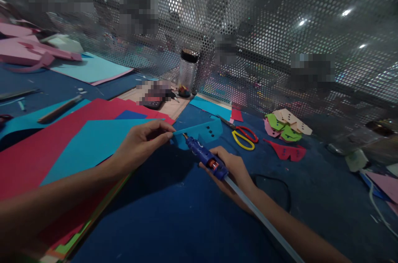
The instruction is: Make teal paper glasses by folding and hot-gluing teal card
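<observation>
The person's left hand (pixel 141 140) pinched one end of a teal cut-out (pixel 202 132) between thumb and fingertips, holding it just clear of the blue desk (pixel 174 213). The piece ran away from that grip towards the person's right, its long axis roughly level, with a row of small holes near the far end. The right hand (pixel 236 171) was wrapped tight around a blue glue gun (pixel 205 157). The gun pointed up and to the left, so its nozzle met the lower edge of the cut-out close to the pinching fingers. A pale glue stick (pixel 261 217) trailed out of the gun's back along the forearm. The left hand was the nearer to the spot where nozzle and piece met; the right sat back behind the gun's body.

Under the left forearm lay a red sheet (pixel 46 147) with a teal sheet (pixel 93 142) on top. Beyond the cut-out, yellow-and-red scissors (pixel 244 136) lay closed, well apart from either hand. Further right was a small heap of cut shapes (pixel 286 126) in green, pink and tan.

A clear jar (pixel 187 73) with a dark lid stood upright against the mesh screen (pixel 248 18). It held a few coloured bits at the bottom, too small to make out.
</observation>
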Demonstrator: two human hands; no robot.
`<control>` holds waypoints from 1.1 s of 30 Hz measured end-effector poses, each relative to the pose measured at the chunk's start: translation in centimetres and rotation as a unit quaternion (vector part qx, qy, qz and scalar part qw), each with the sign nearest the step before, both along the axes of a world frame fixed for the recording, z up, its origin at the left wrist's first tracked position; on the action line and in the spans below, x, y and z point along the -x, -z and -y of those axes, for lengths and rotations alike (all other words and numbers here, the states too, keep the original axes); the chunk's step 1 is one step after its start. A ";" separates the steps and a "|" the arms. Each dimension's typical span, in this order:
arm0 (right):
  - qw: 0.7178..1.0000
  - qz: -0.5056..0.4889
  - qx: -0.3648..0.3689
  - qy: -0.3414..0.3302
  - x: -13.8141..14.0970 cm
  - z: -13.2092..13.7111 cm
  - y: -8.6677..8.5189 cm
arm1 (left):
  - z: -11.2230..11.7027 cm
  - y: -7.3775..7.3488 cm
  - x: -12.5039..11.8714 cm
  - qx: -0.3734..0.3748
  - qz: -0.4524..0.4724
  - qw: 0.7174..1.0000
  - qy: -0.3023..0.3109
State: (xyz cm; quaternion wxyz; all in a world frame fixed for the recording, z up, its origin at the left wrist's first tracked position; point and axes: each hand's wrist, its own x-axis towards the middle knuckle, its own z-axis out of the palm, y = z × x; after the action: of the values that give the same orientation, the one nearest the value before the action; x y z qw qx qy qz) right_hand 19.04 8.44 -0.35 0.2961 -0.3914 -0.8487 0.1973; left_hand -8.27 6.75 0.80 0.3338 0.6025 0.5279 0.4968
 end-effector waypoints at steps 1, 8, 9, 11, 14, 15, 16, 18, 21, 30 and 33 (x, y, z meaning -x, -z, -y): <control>1.000 0.000 0.000 0.001 0.0 0.0 0.0 | 0.0 0.0 0.0 -0.001 -0.001 1.000 0.000; 1.000 0.009 0.008 -0.007 0.0 -0.1 -0.2 | 0.2 -0.3 -0.1 -0.001 0.003 1.000 0.000; 1.000 0.009 0.009 -0.006 0.0 -0.1 -0.2 | 0.2 -0.3 -0.1 -0.002 0.002 1.000 0.001; 1.000 0.007 0.011 -0.005 -0.1 -0.1 -0.3 | 0.2 -0.3 -0.1 -0.007 -0.001 1.000 0.002; 1.000 0.007 0.011 -0.005 -0.1 -0.2 -0.2 | 0.1 -0.3 -0.1 -0.007 0.000 1.000 0.002; 1.000 0.011 0.011 -0.005 -0.1 -0.2 -0.2 | 0.1 -0.2 -0.1 -0.005 0.002 1.000 0.002; 1.000 0.016 0.010 -0.004 -0.1 -0.3 -0.1 | 0.1 -0.2 -0.1 -0.005 0.005 1.000 0.005; 1.000 0.019 0.008 -0.002 -0.2 -0.3 0.0 | 0.1 -0.1 0.0 -0.004 0.009 1.000 0.009; 1.000 0.014 0.008 0.012 -0.1 -0.2 0.1 | 0.1 0.0 0.0 -0.003 0.012 1.000 0.010; 1.000 0.000 0.009 0.023 0.0 0.0 0.1 | 0.3 -0.2 -0.1 -0.002 0.006 1.000 0.003; 1.000 0.003 0.009 0.021 0.1 0.0 0.1 | 0.3 -0.2 -0.1 -0.006 -0.002 1.000 -0.001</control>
State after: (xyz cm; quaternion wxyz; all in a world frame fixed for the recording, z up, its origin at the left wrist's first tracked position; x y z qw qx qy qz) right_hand 18.95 8.48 -0.47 0.2943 -0.4122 -0.8393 0.1976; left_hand -8.19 6.48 1.04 0.3286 0.6051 0.5264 0.4988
